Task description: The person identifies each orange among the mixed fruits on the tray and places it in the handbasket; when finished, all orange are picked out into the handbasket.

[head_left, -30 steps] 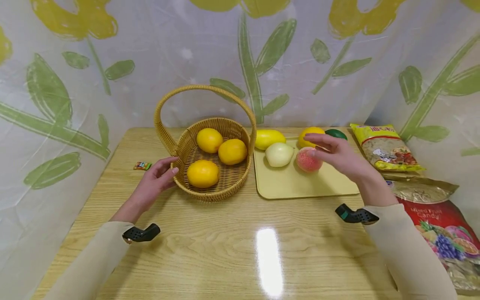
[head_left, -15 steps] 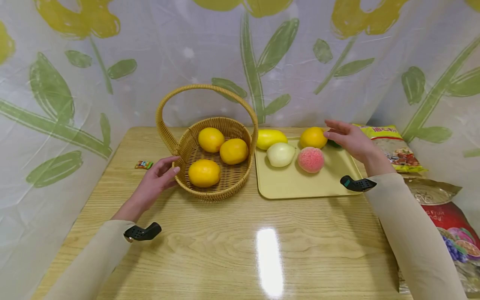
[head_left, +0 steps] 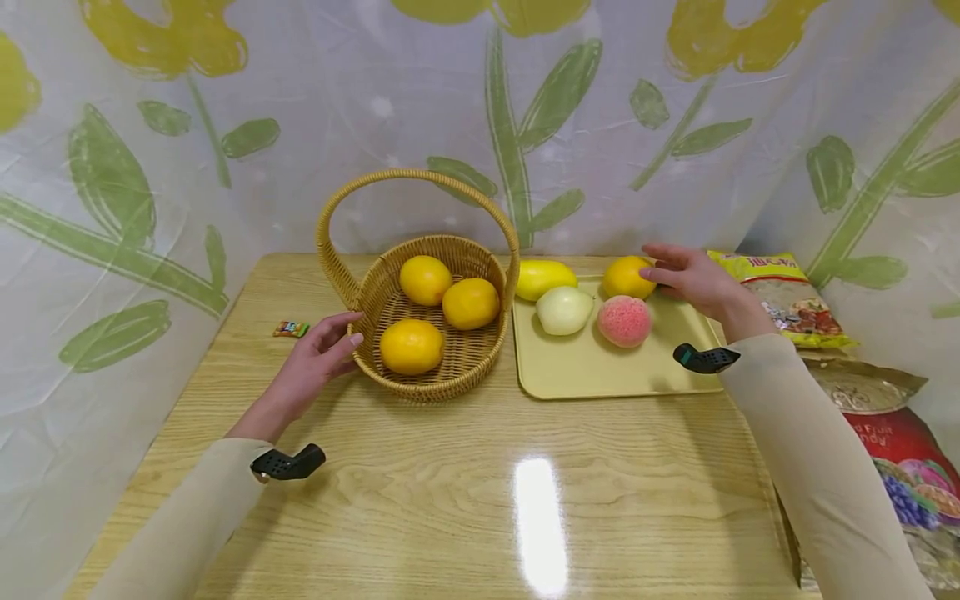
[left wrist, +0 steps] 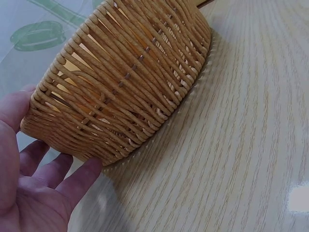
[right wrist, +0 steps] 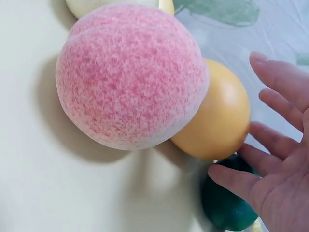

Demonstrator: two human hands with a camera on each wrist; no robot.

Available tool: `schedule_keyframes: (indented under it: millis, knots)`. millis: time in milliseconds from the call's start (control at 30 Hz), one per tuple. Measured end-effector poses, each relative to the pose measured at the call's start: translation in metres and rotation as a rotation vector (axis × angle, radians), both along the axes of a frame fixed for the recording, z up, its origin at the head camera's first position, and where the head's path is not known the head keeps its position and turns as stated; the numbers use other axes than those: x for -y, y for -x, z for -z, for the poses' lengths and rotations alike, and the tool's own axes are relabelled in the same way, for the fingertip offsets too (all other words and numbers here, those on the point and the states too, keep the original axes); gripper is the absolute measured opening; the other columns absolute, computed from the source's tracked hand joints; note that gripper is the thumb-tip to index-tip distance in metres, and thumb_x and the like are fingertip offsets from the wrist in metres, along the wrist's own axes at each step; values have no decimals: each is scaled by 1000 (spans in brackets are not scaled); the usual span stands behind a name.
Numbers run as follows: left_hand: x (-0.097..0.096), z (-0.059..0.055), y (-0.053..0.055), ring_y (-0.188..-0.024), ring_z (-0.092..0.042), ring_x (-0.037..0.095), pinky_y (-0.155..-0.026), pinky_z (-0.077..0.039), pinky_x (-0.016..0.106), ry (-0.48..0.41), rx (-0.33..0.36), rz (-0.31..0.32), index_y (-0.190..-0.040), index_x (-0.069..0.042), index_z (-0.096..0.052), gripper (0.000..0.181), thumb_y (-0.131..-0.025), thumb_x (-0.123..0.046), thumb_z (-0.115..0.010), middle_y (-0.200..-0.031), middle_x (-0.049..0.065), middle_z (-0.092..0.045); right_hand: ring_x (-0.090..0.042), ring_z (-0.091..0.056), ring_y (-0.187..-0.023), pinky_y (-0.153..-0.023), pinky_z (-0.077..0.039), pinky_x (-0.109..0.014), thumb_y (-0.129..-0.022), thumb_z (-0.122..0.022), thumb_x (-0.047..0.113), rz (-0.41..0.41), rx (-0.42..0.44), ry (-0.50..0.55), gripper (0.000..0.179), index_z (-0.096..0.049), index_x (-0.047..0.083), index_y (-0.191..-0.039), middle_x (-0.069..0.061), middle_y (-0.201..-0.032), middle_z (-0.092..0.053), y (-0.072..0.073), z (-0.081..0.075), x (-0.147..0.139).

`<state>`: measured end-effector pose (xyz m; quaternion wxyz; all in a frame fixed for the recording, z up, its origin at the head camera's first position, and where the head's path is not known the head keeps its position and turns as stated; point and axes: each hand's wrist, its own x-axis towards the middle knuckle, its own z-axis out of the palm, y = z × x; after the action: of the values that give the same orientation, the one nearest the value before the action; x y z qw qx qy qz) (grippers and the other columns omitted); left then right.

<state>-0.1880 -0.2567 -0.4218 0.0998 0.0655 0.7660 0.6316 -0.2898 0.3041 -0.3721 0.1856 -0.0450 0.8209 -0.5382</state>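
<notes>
At the left side of the wicker basket (head_left: 442, 390), my left hand (head_left: 311, 367) holds the rim, thumb over it; in the left wrist view the other fingers (left wrist: 79, 181) lie against the outer wall. Several yellow-orange fruits (head_left: 412, 347) sit inside the basket. My right hand (head_left: 693, 283) is over the back right of the yellow tray (head_left: 600, 379), fingers spread beside a yellow-orange fruit (head_left: 627, 275). The right wrist view has a dark green fruit (right wrist: 227, 198) under the fingers; whether they touch either fruit, I cannot tell. A pink peach (head_left: 625, 322) lies in front.
A pale pear-like fruit (head_left: 564, 311) and a long yellow fruit (head_left: 546, 278) lie on the tray's left. Two snack bags, a yellow one (head_left: 787, 304) and a red one (head_left: 892, 458), are at the right. A small wrapped candy (head_left: 291, 329) lies left of the basket.
My right hand has moved from above the peach to the right and back, then slightly left towards the yellow-orange fruit. My left hand stays at the basket rim.
</notes>
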Motion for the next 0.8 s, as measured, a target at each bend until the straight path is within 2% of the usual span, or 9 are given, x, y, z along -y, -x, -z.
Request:
schedule_keyframes:
  millis: [133, 267, 367, 667, 800]
  knots:
    - [-1, 1, 1, -143, -26, 32, -89, -53, 23, -1, 1, -2, -149, -4, -35, 58, -102, -33, -53, -159, 13, -25, -31, -21, -146, -113, -32, -49, -97, -63, 29, -15, -11, -46, 71, -27, 7, -154, -15, -159, -24, 2, 3, 0]
    - [-1, 2, 1, -143, -26, 32, -88, -53, 23, -5, 2, -6, -149, -4, -35, 59, -101, -33, -54, -159, 13, -26, -31, -31, -140, -112, -34, -47, -97, -63, 25, -36, -45, -108, 65, -34, 6, -152, -17, -156, -30, 4, 5, 2]
    - [0, 3, 2, -143, -26, 33, -88, -53, 22, -14, 2, -6, -149, -4, -35, 59, -101, -33, -54, -159, 13, -25, -32, -36, -135, -111, -34, -49, -98, -62, 21, -40, -49, -114, 62, -35, 5, -151, -20, -154, -31, 5, 5, 5]
    - [1, 3, 2, -144, -25, 32, -88, -53, 22, -9, -1, -4, -149, -5, -35, 58, -102, -32, -54, -159, 12, -25, -32, -38, -132, -111, -34, -50, -99, -60, 18, -68, -70, -150, 58, -36, 3, -150, -22, -153, -33, 11, 5, 10]
    - [2, 3, 2, -144, -25, 31, -88, -53, 22, -12, -2, 0, -149, -4, -35, 57, -102, -32, -54, -159, 12, -25, -34, -37, -132, -110, -36, -50, -98, -62, 23, -83, -98, -225, 58, -40, 7, -149, -21, -153, -33, 13, 4, 14]
